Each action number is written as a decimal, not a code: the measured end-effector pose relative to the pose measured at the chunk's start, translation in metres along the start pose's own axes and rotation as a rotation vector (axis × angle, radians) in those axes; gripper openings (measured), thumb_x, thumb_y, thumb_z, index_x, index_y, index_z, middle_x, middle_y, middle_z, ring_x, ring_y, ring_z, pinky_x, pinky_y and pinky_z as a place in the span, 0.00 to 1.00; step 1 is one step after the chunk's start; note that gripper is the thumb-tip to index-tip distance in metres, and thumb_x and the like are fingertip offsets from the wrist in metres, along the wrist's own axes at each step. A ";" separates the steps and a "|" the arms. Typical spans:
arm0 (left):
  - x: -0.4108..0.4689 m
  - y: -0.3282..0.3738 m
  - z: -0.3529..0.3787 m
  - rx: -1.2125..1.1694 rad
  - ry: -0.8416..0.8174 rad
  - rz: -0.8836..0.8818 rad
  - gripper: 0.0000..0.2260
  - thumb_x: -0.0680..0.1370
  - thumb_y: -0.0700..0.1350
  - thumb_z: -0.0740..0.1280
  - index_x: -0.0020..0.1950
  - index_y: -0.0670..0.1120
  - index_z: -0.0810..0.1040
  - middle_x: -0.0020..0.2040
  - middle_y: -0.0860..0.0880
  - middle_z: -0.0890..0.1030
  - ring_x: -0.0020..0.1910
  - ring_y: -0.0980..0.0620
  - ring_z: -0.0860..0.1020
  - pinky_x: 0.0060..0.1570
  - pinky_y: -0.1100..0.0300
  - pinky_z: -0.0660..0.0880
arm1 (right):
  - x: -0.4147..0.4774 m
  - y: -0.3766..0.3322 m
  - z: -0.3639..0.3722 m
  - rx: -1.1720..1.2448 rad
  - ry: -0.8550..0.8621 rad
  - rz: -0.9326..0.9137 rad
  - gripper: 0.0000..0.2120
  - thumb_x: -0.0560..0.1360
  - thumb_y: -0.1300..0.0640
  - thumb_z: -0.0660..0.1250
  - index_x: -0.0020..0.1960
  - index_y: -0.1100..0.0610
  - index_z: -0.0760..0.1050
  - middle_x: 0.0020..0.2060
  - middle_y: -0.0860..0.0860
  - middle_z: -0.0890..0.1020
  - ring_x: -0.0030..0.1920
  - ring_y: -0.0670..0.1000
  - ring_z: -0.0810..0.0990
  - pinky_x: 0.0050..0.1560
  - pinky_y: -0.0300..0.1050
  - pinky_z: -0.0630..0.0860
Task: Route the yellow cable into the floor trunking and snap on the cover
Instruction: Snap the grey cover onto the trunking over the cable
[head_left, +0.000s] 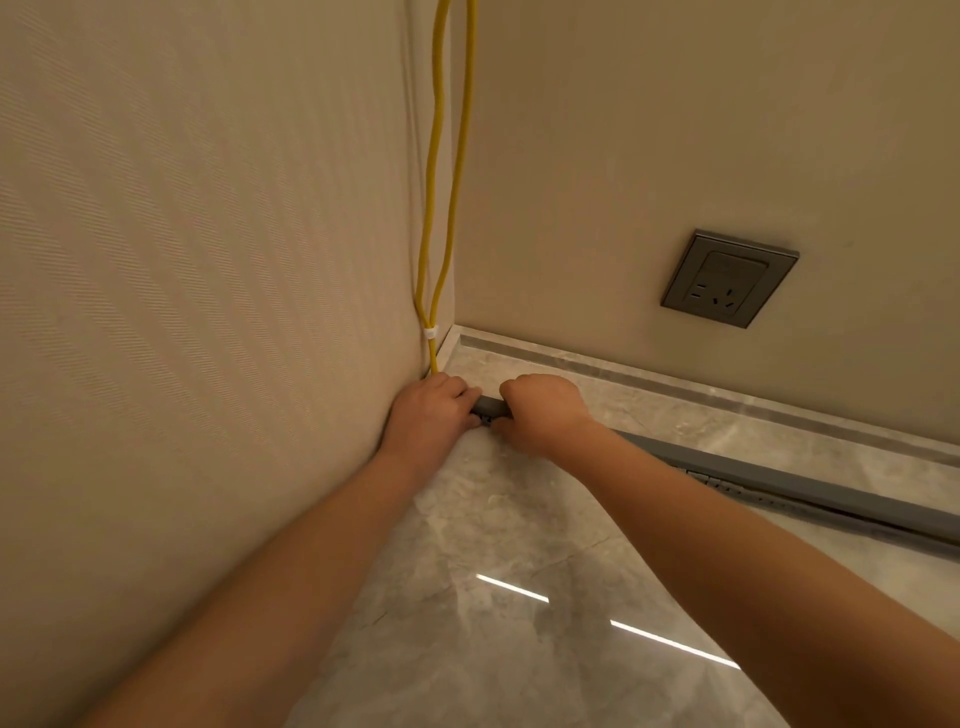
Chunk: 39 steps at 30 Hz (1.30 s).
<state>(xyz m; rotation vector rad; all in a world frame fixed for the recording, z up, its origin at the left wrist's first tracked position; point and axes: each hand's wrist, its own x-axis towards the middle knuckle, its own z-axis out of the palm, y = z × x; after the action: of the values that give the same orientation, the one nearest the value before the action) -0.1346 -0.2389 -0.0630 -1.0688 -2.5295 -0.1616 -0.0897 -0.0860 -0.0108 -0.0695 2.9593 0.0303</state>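
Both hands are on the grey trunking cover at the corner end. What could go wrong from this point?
1. The yellow cable drops to the floor right beside the left hand; it might get pinched under the cover end.
2. Further right, the perforated base shows beside the cover, so it may be sitting off the base there; pressing at the right hand alone might leave it unseated.

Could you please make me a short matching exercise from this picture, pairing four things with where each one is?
Things:
1. yellow cable
2. wall socket
3. left hand
4. grey trunking

Places:
A. on the floor, along the skirting
B. down the room corner
C. at the trunking's corner end
D. on the right-hand wall

Pairs: 1-B, 2-D, 3-C, 4-A
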 end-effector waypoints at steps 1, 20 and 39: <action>0.000 -0.001 0.000 -0.012 0.000 0.003 0.16 0.62 0.49 0.81 0.45 0.46 0.84 0.37 0.49 0.83 0.37 0.47 0.80 0.32 0.58 0.75 | -0.001 0.002 0.002 0.047 0.013 0.021 0.12 0.78 0.47 0.63 0.46 0.56 0.72 0.38 0.51 0.72 0.41 0.54 0.71 0.38 0.46 0.65; 0.016 0.000 0.002 0.067 -0.087 0.214 0.16 0.64 0.53 0.79 0.45 0.45 0.82 0.37 0.49 0.83 0.37 0.47 0.80 0.35 0.56 0.77 | -0.010 0.010 -0.006 0.145 -0.047 0.026 0.14 0.74 0.47 0.67 0.51 0.55 0.80 0.46 0.54 0.75 0.50 0.56 0.78 0.41 0.46 0.70; 0.018 -0.002 0.009 0.049 0.009 0.218 0.14 0.67 0.51 0.78 0.44 0.44 0.81 0.36 0.48 0.82 0.37 0.47 0.79 0.34 0.57 0.75 | -0.011 -0.006 0.013 -0.082 0.109 -0.014 0.11 0.78 0.59 0.61 0.59 0.60 0.73 0.54 0.57 0.78 0.54 0.58 0.77 0.42 0.48 0.68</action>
<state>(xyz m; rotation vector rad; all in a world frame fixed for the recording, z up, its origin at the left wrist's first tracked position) -0.1502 -0.2267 -0.0644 -1.3109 -2.3754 -0.0441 -0.0758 -0.0912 -0.0221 -0.1069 3.0653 0.1505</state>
